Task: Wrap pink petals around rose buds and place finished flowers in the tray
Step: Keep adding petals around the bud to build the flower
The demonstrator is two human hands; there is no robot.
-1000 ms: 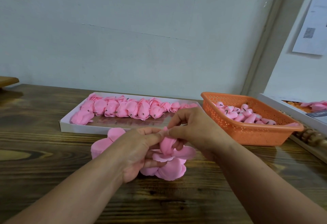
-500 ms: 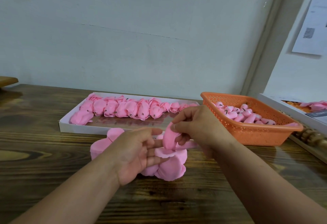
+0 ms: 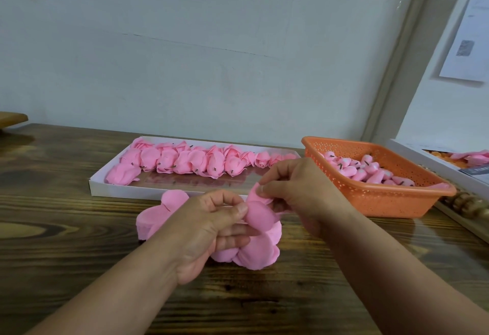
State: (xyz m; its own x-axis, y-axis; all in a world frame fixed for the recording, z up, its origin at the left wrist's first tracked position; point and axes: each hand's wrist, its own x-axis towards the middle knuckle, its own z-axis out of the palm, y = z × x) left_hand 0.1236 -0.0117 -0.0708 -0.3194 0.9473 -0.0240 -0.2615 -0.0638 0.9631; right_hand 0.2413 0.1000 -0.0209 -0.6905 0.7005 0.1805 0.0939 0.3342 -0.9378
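**Petal mid-wrap, both hands at the flower**

You held the half-made flower (image 3: 258,218) between your hands, just above the bench (image 3: 66,242), in front of the tray (image 3: 158,189). Left hand (image 3: 211,229) sat below and left of it, thumb pressed on the petal face, fingers curled under. Right hand (image 3: 293,192) came from above and right, thumb and forefinger pinching the petal's top edge. Loose petals (image 3: 259,255) lay directly under the work; more lay behind your left hand. Tray lay straight beyond, nearer your left hand; bud basket (image 3: 383,202) right of it
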